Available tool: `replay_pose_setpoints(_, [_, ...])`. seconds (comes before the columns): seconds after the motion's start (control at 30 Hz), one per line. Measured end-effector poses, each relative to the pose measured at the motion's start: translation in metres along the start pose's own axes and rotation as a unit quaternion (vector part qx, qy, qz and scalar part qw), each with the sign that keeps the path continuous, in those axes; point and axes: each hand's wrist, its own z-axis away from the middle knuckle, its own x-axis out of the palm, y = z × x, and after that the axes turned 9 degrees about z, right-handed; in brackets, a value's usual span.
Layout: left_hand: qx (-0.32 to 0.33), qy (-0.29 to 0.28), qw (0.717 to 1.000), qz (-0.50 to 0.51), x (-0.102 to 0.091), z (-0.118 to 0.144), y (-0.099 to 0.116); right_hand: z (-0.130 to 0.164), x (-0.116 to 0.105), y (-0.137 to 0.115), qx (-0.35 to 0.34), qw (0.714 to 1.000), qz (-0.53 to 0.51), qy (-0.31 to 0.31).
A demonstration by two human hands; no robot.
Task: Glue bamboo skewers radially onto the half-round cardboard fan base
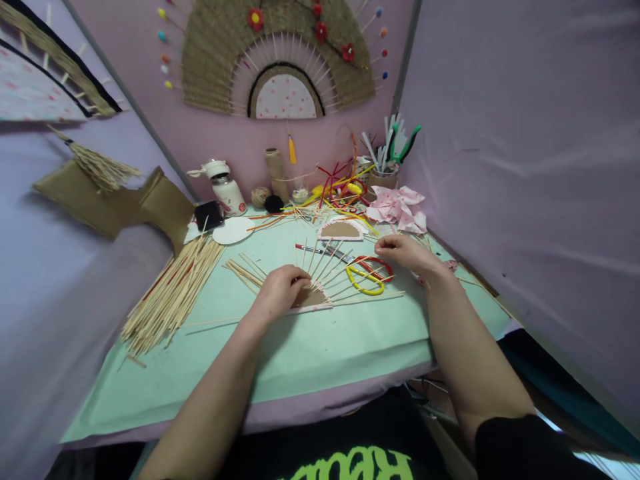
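A small cardboard half-circle (313,297) with a pink-and-white edge lies near the middle of the table, thin wooden sticks (345,272) fanning out from it. Over its left part is my left hand (283,288), thumb and fingers closed on the piece where the sticks meet; the exact grip is partly hidden. My right hand (403,252) is raised to the right of the fan, its fingertips pinched together. Whatever they hold, if anything, is too small to make out. Scissors with red and yellow handles (367,275) lie beneath the stick ends, beside a red-tipped pen (307,248).
A big bundle of sticks (173,293) lies left. Behind are a second half-circle (341,231), a white disc (234,231), a white bottle (229,193), twine rolls (274,170), pipe cleaners (340,187), crumpled pink paper (397,208) and green-handled pliers (404,143). A large fan (210,67) hangs above.
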Motion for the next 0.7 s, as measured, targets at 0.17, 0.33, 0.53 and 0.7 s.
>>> replay_pose_setpoints(0.17, [0.007,-0.005,0.999,0.033,0.006,0.021,-0.011,-0.002,-0.005,0.0,0.007,0.999,0.03,-0.026])
replay_pose_setpoints(0.33, [0.031,-0.008,0.999,0.034,0.011,0.028,-0.01,-0.01,-0.009,0.0,0.007,0.997,0.052,-0.048])
replay_pose_setpoints(0.53, [0.035,-0.027,0.999,0.024,0.013,0.029,-0.01,-0.011,-0.008,0.002,0.003,0.996,0.061,-0.066])
replay_pose_setpoints(0.7, [0.043,-0.035,0.998,0.018,0.016,0.029,-0.013,-0.014,-0.004,0.008,-0.004,0.996,0.056,-0.074])
